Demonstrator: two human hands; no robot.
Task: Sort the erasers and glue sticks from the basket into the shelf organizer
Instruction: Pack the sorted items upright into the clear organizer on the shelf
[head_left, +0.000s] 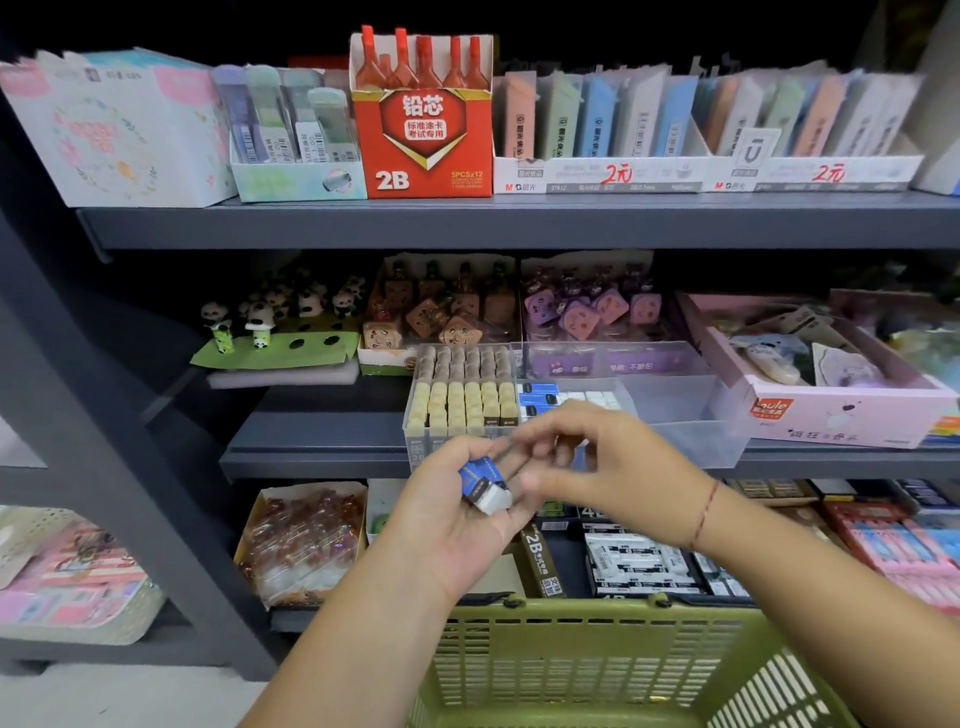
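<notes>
Left hand (452, 519) fingers grip a blue-sleeved eraser (485, 486) just before the organizer (685, 410). Right hand (608, 467) fingers curled, blurred; can't tell if holding.

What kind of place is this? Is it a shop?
Most likely a stationery shop. The grey shelves hold display boxes like the red 2B lead box, a handwritten price label marks a white tray, and a green shopping basket sits in front.
</notes>
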